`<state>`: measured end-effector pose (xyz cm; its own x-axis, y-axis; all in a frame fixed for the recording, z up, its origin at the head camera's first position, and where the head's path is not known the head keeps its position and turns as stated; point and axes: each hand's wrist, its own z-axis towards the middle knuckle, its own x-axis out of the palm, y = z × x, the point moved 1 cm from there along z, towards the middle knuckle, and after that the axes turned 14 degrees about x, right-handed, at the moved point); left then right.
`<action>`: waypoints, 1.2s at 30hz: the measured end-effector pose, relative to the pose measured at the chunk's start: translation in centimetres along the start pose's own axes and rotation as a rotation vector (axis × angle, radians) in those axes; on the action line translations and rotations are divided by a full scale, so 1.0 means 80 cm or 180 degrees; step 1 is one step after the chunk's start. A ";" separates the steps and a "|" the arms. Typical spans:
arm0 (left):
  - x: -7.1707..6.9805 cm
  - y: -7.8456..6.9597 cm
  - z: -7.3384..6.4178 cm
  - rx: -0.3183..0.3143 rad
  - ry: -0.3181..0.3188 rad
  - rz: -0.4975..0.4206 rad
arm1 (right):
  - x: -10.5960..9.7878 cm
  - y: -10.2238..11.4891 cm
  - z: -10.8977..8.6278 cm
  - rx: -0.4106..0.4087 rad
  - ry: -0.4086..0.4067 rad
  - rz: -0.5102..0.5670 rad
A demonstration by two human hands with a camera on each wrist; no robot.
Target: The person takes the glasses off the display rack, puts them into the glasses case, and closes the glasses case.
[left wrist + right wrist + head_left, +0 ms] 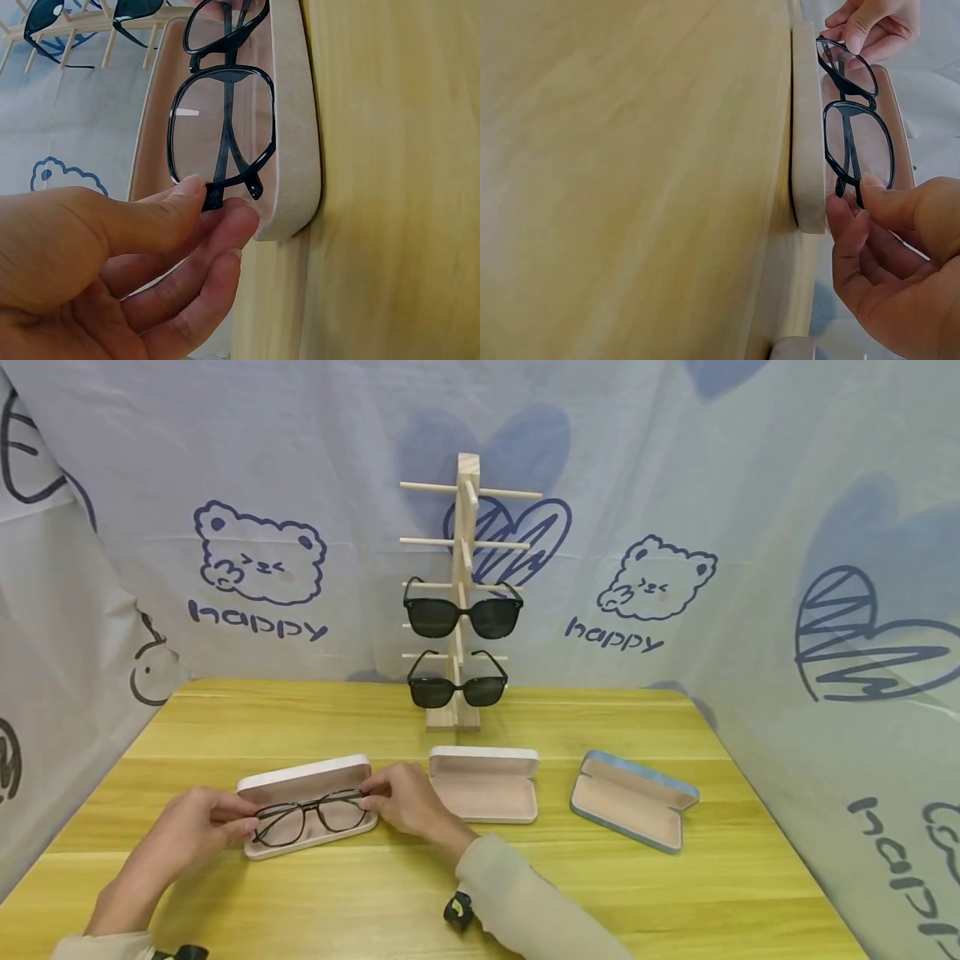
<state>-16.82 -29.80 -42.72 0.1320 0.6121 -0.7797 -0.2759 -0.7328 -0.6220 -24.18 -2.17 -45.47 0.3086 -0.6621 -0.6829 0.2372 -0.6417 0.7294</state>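
Note:
Black-framed glasses (311,819) with clear lenses and folded temples lie over an open white case (315,841) with a pinkish lining. My left hand (183,831) pinches their left end between thumb and fingers, as the left wrist view also shows. At the other end, my right hand (408,797) pinches the frame near the hinge. In the right wrist view the glasses (859,142) sit at the case's opening, both hands at their ends. Whether they touch the lining cannot be told.
A second open white case (487,802) stands right of my right hand, and an open blue case (630,806) farther right. Behind them, a wooden rack (467,518) bears upper sunglasses (463,617) and lower sunglasses (457,692). A printed cloth (360,610) hangs behind the table.

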 end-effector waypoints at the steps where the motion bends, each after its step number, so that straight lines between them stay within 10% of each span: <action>1: 0.000 0.001 0.000 -0.0013 -0.0007 0.0031 | 0.000 0.000 0.000 0.0010 0.0004 -0.0005; 36: 0.009 0.002 0.008 -0.0236 -0.0139 0.0269 | 0.007 0.008 0.004 0.0277 -0.0002 -0.0272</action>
<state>-17.40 -29.27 -43.36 0.0692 0.5585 -0.8266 -0.2129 -0.8012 -0.5592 -24.16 -3.05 -45.40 0.2903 -0.6039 -0.7424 0.1817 -0.7269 0.6623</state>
